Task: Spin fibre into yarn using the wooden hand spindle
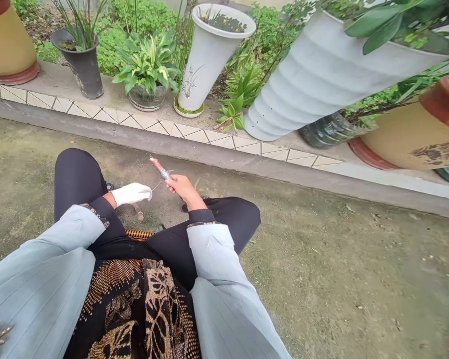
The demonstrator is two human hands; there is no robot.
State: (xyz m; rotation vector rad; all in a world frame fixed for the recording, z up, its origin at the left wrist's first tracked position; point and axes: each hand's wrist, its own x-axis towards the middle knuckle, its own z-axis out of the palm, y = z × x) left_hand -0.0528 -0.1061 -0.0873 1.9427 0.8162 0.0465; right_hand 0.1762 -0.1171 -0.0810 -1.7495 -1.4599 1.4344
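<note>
My right hand (178,186), bare, is closed round the lower part of a reddish-brown stick (156,164). Silvery wire (165,174) is wound in several turns about that stick, just above my fingers. A white glove covers my left hand (133,194), which pinches a thin strand (157,186) running across to the stick; whether it is wire or string I cannot tell. Under the gloved hand, the round end of a wooden handle (139,215) shows, and the rest of it is hidden. Both hands are in front of my body, between my bent knees.
A low tiled ledge (194,133) crosses the view beyond my hands. On it stand a dark pot (84,72), a leafy plant (149,62), a white tapered pot (205,62) and a large ribbed planter (307,75). Concrete ground (340,269) spreads to my right.
</note>
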